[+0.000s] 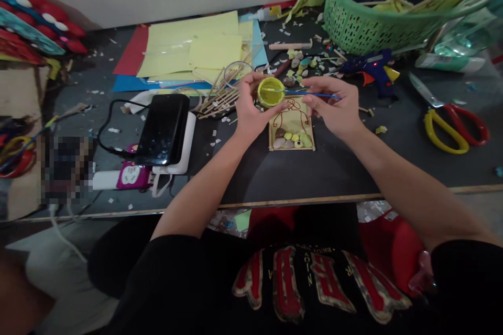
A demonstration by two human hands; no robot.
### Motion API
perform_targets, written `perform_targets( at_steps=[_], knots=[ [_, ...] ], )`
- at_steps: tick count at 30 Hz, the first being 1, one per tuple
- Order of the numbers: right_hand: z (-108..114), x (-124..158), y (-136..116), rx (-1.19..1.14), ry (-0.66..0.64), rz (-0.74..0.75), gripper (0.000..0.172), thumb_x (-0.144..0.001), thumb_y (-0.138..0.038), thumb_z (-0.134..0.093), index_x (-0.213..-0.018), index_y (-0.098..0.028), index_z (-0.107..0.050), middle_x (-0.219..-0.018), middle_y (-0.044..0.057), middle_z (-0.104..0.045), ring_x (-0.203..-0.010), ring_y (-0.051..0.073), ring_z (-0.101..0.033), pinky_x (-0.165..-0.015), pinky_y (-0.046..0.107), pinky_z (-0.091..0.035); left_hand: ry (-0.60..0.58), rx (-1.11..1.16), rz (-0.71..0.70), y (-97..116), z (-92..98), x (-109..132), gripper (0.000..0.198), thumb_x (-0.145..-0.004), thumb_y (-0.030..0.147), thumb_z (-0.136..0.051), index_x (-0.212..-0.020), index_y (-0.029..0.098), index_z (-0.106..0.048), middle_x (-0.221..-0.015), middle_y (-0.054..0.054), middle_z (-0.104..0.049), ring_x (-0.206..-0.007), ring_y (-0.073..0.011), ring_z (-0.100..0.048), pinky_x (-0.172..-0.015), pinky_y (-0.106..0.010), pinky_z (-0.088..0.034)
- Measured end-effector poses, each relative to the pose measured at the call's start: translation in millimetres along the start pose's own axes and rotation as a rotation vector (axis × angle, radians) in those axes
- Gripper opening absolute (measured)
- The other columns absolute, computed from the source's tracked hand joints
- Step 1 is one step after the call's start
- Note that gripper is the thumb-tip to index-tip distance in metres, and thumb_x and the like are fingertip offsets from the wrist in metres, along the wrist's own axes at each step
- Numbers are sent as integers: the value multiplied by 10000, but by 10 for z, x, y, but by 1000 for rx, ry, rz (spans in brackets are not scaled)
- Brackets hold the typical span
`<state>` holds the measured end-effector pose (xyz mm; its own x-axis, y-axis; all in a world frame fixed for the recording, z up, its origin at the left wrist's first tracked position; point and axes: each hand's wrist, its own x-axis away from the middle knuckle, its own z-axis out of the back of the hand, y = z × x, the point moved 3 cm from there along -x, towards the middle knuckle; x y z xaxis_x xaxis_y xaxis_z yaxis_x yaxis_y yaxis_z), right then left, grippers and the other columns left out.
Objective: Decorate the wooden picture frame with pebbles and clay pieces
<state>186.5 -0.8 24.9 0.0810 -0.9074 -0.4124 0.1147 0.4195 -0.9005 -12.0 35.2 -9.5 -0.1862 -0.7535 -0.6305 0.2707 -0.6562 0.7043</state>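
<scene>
My left hand (pixel 253 107) is wrapped round a small jar of yellow paint (pixel 271 95), its mouth tilted toward me. Between the fingertips of my right hand (pixel 334 102) is a thin blue paintbrush (pixel 310 93); its tip reaches into the jar's mouth. Just below both hands a small stick-framed panel (pixel 293 123) lies on the table. Red-brown string curls across its upper part, and several painted pebbles (pixel 293 138), yellow, grey and brown, sit along its lower edge. My hands and the jar hide part of the panel's top.
Behind lie coloured paper sheets (pixel 188 42), wooden sticks (pixel 223 91) and loose pebbles (pixel 301 63). On the right are a blue glue gun (pixel 371 70), scissors (pixel 448 118) and a green basket (pixel 377 23). A black phone (pixel 163 128) on a white power bank (pixel 187 141) and cables occupy the left.
</scene>
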Motion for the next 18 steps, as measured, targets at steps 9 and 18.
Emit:
perform_targets(
  at_steps=[9, 18],
  knots=[
    [89, 72, -122, 269, 108, 273, 318, -965, -481, -496, -1024, -267, -724, -901, 30, -727, -655, 127, -662, -586, 295, -531, -88, -58, -31, 136, -4, 0, 759, -700, 674, -734, -1234, 281, -364, -1244, -100, -609, -1196, -272, -625, -978, -466, -542],
    [38, 148, -279, 582, 25, 523, 246, -989, -331, -475, -1060, -247, -695, -924, 40, -754, -838, 165, -704, -721, 303, -552, -155, -123, -109, 158, -17, 29, 776, -687, 708, -714, -1266, 282, -422, -1258, -84, -609, -1213, -261, -608, -1019, -436, -502]
  ],
)
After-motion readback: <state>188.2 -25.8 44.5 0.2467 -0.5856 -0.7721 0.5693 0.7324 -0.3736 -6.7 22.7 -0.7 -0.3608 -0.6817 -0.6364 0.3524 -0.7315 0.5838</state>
